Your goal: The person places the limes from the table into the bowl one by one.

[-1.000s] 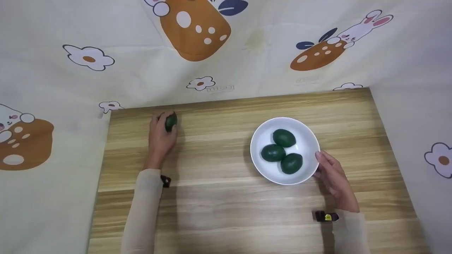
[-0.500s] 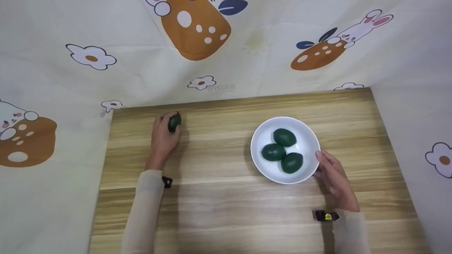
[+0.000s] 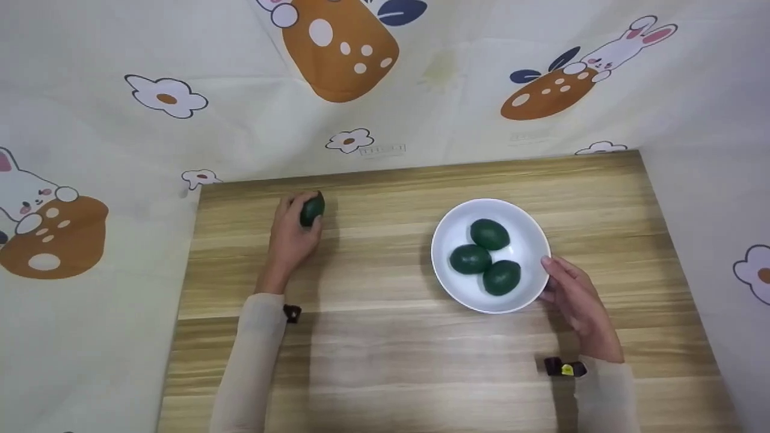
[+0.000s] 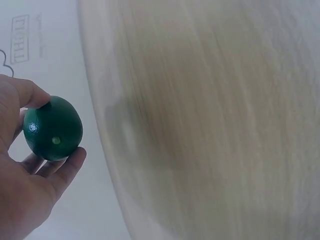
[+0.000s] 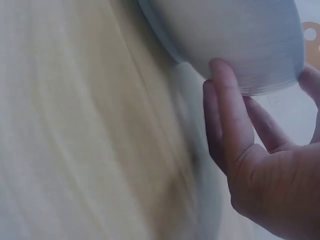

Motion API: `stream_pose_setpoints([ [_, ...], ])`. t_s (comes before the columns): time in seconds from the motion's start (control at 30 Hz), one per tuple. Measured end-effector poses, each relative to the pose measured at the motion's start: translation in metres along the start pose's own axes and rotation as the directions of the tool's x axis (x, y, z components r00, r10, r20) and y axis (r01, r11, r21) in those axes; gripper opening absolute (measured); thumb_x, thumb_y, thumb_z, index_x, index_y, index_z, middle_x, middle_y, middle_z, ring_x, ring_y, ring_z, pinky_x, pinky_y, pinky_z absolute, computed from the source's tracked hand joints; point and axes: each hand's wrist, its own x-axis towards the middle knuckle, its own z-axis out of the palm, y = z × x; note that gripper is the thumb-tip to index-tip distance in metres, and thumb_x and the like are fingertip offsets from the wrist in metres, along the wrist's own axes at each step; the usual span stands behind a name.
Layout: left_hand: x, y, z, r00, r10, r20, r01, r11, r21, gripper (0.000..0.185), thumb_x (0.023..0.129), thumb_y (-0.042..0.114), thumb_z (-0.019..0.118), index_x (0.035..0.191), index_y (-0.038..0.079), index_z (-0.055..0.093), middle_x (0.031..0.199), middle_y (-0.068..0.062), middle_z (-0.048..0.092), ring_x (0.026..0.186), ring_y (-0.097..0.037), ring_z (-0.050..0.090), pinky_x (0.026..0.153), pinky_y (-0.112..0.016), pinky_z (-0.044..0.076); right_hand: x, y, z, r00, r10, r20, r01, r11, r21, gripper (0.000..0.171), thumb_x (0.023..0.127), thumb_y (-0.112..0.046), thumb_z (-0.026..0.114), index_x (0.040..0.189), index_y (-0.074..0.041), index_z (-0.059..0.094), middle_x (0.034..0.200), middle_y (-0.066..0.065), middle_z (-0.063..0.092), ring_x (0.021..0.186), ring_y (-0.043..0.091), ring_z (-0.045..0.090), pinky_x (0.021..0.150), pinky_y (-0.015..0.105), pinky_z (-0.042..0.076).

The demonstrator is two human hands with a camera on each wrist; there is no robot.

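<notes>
Avocado number four is sitting in your left hand, near the far left corner of the wooden table; your fingers and thumb are curling round it (the left wrist view shows the dark green fruit pinched between thumb and fingertips). Your right hand is resting against the near right side of the white bowl, fingers nearly straight and lying along its outer wall, thumb at the rim. Three avocados are lying together inside that bowl, touching one another. You are keeping the two hands well apart. Cartoon-print cloth is hanging behind the table.
</notes>
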Motion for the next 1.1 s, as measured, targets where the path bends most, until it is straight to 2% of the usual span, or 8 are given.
stream_pose_setpoints([
  [0.17, -0.004, 0.01, 0.002, 1.0, 0.016, 0.016, -0.016, 1.0, -0.019, 0.05, 0.097, 0.013, 0.072, 0.145, 0.019, 0.06, 0.15, -0.017, 0.051, 0.139, -0.037, 0.053, 0.114, -0.061, 0.048, -0.002, -0.006, -0.001, 1.0, 0.016, -0.008, -0.017, 1.0, -0.026, 0.024, 0.109, -0.03, 0.059, 0.125, -0.024, 0.076, 0.107, -0.006, 0.08, 0.097, 0.01, 0.077, 0.083, 0.031, 0.065],
  [0.3, -0.007, 0.018, 0.004, 0.999, 0.045, 0.026, -0.045, 0.998, -0.032, 0.051, 0.096, 0.012, 0.073, 0.145, 0.019, 0.06, 0.149, -0.017, 0.052, 0.136, -0.036, 0.054, 0.112, -0.06, 0.049, -0.004, -0.008, -0.004, 1.0, 0.026, -0.001, -0.026, 0.998, -0.057, 0.023, 0.11, -0.032, 0.058, 0.126, -0.027, 0.074, 0.108, -0.008, 0.079, 0.096, 0.009, 0.076, 0.084, 0.029, 0.065],
  [0.53, -0.013, 0.03, 0.002, 0.997, 0.074, 0.037, -0.073, 0.997, -0.04, 0.051, 0.096, 0.014, 0.074, 0.145, 0.019, 0.06, 0.146, -0.014, 0.053, 0.134, -0.033, 0.056, 0.111, -0.057, 0.051, -0.005, -0.009, -0.005, 1.0, 0.002, 0.024, -0.001, 0.999, -0.04, 0.024, 0.11, -0.023, 0.056, 0.124, -0.028, 0.074, 0.111, -0.007, 0.079, 0.098, 0.01, 0.076, 0.084, 0.03, 0.064],
  [0.73, -0.015, 0.039, 0.001, 0.994, 0.099, 0.051, -0.097, 0.995, -0.039, 0.051, 0.097, 0.016, 0.074, 0.146, 0.02, 0.06, 0.144, -0.013, 0.055, 0.133, -0.032, 0.057, 0.11, -0.055, 0.052, -0.004, -0.009, -0.005, 0.999, 0.008, 0.037, -0.006, 0.999, -0.049, 0.022, 0.11, -0.024, 0.057, 0.12, -0.033, 0.074, 0.11, -0.008, 0.079, 0.098, 0.009, 0.076, 0.085, 0.029, 0.064],
  [1.1, -0.017, 0.052, -0.002, 0.99, 0.121, 0.073, -0.118, 0.992, -0.045, 0.05, 0.097, 0.018, 0.074, 0.145, 0.02, 0.061, 0.143, -0.012, 0.055, 0.13, -0.031, 0.06, 0.109, -0.054, 0.054, -0.004, -0.008, -0.004, 0.998, 0.006, 0.055, -0.004, 1.0, -0.03, 0.022, 0.11, -0.025, 0.057, 0.125, -0.029, 0.073, 0.113, -0.007, 0.079, 0.102, 0.011, 0.077, 0.088, 0.03, 0.064],
])
